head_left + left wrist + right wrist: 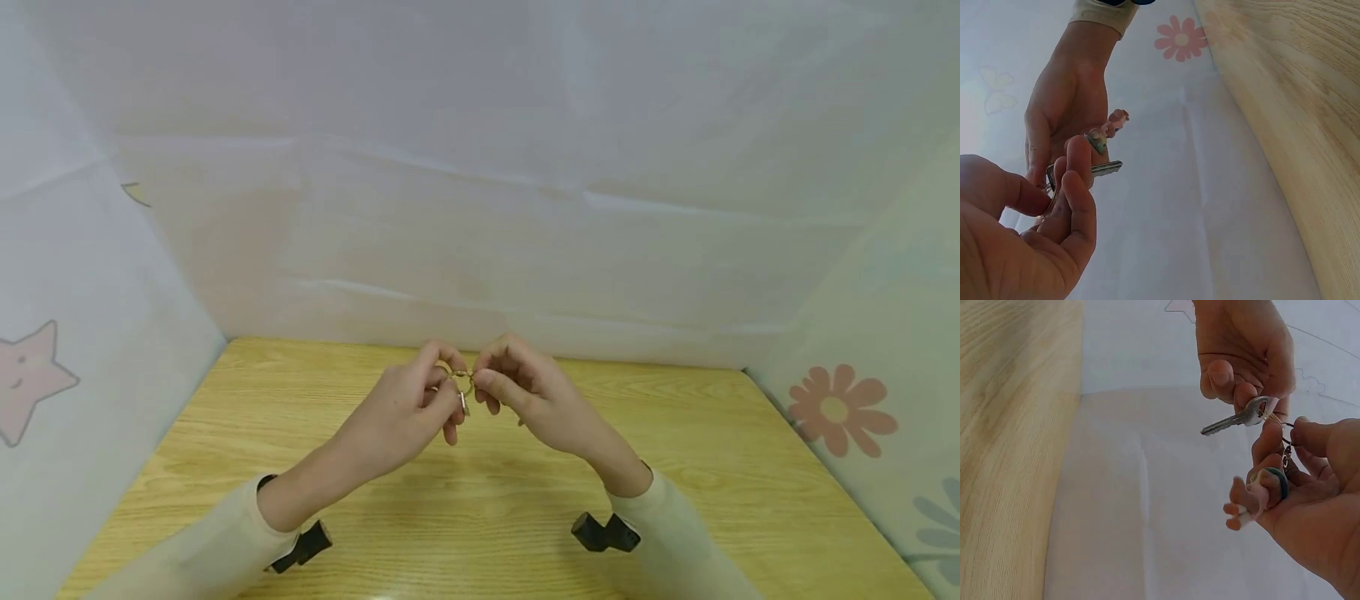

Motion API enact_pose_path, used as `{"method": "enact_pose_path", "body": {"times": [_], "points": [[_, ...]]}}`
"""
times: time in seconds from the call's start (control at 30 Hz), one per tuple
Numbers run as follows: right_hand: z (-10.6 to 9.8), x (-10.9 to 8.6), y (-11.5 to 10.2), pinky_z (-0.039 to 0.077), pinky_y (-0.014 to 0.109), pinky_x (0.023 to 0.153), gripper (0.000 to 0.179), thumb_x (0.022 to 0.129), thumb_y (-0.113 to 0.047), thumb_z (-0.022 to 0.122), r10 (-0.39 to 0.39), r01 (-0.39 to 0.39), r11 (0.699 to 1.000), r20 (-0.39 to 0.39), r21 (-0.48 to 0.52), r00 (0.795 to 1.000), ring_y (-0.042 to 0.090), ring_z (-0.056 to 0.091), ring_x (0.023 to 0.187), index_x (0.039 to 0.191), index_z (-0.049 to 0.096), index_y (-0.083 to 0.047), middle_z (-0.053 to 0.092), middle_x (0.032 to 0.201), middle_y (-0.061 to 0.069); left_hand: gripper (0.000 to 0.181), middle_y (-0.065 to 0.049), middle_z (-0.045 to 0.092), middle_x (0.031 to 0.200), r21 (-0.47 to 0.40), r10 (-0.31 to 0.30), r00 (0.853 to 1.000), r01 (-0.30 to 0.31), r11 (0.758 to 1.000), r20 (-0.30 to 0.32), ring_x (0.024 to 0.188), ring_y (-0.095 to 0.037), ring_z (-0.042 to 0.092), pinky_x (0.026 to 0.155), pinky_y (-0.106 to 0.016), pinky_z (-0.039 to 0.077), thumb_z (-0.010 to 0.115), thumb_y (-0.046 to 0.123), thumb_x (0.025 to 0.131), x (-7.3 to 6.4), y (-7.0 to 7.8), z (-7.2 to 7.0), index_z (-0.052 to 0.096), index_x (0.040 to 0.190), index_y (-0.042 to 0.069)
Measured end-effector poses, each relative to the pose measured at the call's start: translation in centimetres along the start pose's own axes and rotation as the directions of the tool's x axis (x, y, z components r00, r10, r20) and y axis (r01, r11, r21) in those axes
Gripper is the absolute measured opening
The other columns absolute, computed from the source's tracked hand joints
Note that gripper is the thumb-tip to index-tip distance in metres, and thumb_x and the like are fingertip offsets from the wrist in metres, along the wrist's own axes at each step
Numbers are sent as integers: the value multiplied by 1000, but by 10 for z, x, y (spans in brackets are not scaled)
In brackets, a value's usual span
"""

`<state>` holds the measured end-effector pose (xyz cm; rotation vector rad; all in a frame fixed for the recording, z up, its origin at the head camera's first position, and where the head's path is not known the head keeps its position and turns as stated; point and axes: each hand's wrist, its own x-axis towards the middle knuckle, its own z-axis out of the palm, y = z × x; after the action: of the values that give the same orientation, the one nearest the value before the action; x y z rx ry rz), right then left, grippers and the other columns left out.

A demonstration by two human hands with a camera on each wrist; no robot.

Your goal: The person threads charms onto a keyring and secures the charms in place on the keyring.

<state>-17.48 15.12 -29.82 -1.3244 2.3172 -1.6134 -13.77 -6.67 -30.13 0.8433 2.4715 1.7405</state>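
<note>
Above the table my left hand (401, 408) and right hand (543, 400) meet at a thin metal key ring (1285, 425). Thumb and fingers of the left hand pinch one side of the ring, close by the head of a silver key (1235, 420). The right hand pinches the other side, its fingertips at the ring. A short chain (1286, 453) links to a small pinkish figurine charm (1250, 503) with a green band, hanging against the right palm. In the left wrist view the key (1107, 168) points out past the fingers, below the figurine charm (1110, 127).
A wood-grain table (450, 525) lies under both hands. Pale cloth walls (480, 208) with printed flowers and a star enclose it at the back and sides. Black devices (303, 546) are strapped at both sleeve cuffs.
</note>
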Motion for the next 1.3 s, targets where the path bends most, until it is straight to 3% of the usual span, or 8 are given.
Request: {"method": "enact_pose_path", "body": {"times": [0.1,0.23,0.43,0.67,0.83,1.0,1.2,1.3], "points": [[-1,-1,-1,43,32,50,6,105,-4,58,-1,0,999,25,43,1000,23,55,72,103,58,-10,61,93,13,16,3,67,78,7,5,999,-4,1000,-40,64,-14,67,43,-26,34,41,10,107,0,-1,0,48,122,11],[3,-1,-2,42,29,56,17,99,3,63,-119,120,992,24,-44,993,18,51,72,94,61,-13,64,103,10,17,4,66,78,28,34,992,-31,999,-121,63,-13,64,41,-27,33,41,11,108,-1,0,0,47,123,13],[7,-1,1,43,30,52,16,100,8,59,-145,144,989,-49,-24,988,18,50,64,103,62,-7,62,90,5,14,3,67,80,-2,53,985,-54,999,-167,59,-16,61,40,-29,32,40,11,109,-2,0,1,44,122,14],[-3,-4,3,42,29,47,21,100,7,59,-115,103,991,-161,-82,980,21,53,59,116,59,-6,68,88,6,7,-1,65,74,-44,-1,1000,1,999,0,57,-19,62,44,-29,41,47,11,107,1,-3,2,47,113,12],[-8,-6,4,46,26,47,22,96,9,65,-206,159,954,-169,-256,964,14,61,63,112,63,-7,71,87,4,13,-6,58,65,-110,-18,991,33,993,134,52,-28,59,50,-31,46,53,22,107,3,-3,1,55,114,11],[-9,-7,1,54,24,57,26,92,13,67,-319,256,903,-138,-346,938,13,68,74,111,65,-3,72,91,7,27,-10,56,66,-185,-12,987,42,982,157,54,-36,58,62,-37,53,52,33,109,1,0,1,60,113,8],[-13,-7,-3,50,20,52,10,101,-6,64,-388,320,886,-160,-336,908,14,68,72,110,66,-1,71,87,7,18,-2,59,71,-128,98,993,-89,988,63,54,-22,59,53,-29,43,57,30,107,-2,2,5,67,110,15],[-14,-6,-4,49,20,50,19,105,-18,61,-386,324,897,-177,-302,905,13,65,68,110,66,0,70,85,6,10,4,61,76,-62,271,963,-271,960,-12,54,-14,57,50,-27,44,61,22,105,-2,1,7,69,106,16]]}}
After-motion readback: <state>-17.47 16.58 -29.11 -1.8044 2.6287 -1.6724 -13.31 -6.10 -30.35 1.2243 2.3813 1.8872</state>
